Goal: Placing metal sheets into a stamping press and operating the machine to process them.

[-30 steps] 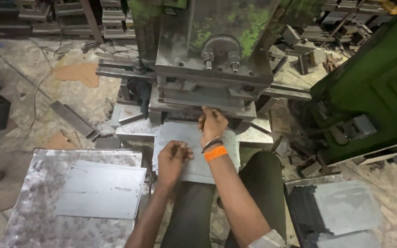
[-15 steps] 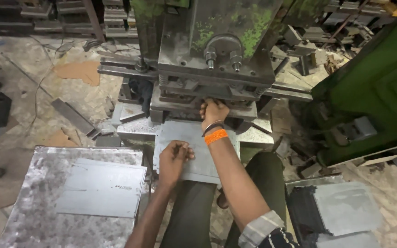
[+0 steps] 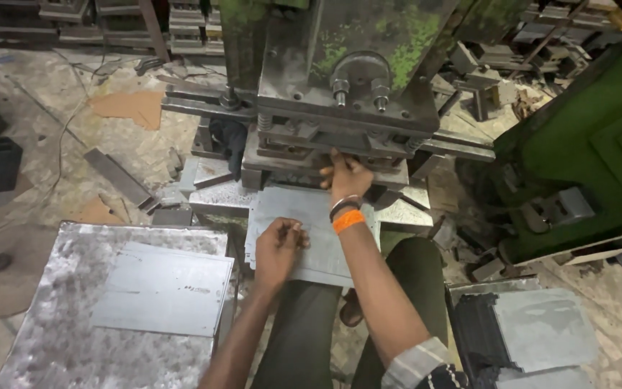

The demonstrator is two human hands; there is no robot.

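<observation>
We're looking down into a metalworking workshop: a heavy steel press with flaking green paint (image 3: 347,79) fills the view, grey sheet-metal blanks (image 3: 163,288) sit stacked on a galvanised table (image 3: 52,338), and offcuts of metal bar (image 3: 116,176) litter the dusty concrete floor (image 3: 52,115).

Right hand (image 3: 345,176) fingertips were hidden under the press (image 3: 340,86); sheet (image 3: 304,216) beneath left hand (image 3: 280,248) partly covered; press top was cut off.
</observation>
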